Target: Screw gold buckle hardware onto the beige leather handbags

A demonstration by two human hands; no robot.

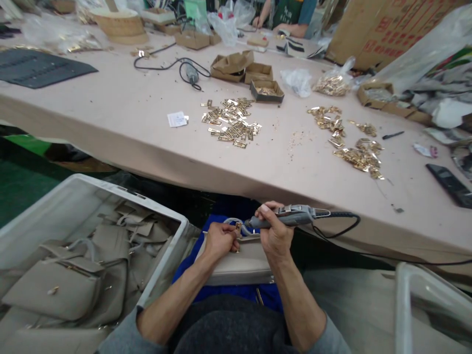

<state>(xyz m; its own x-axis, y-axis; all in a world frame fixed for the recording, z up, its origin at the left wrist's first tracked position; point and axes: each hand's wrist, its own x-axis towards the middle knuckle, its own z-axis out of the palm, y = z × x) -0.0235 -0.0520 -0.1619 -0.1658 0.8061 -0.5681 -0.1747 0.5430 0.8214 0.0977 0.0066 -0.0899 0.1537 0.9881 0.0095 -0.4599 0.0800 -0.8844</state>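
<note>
A beige handbag (239,263) lies on my lap over blue cloth. My left hand (220,238) is closed on a small gold metal fitting (238,228) at the bag's top edge, pinching it in place. My right hand (273,231) is wrapped round a grey electric screwdriver (291,216), held sideways with its tip against the fitting. The tool's black cord (341,223) loops off to the right along the table edge.
A white bin (162,209) at my left holds several beige handbags. The pink table (129,123) carries piles of gold fittings (232,123), small cardboard boxes (265,90), a second corded tool (191,73) and plastic bags. Another white bin's rim (403,295) shows at right. A person sits at the far side.
</note>
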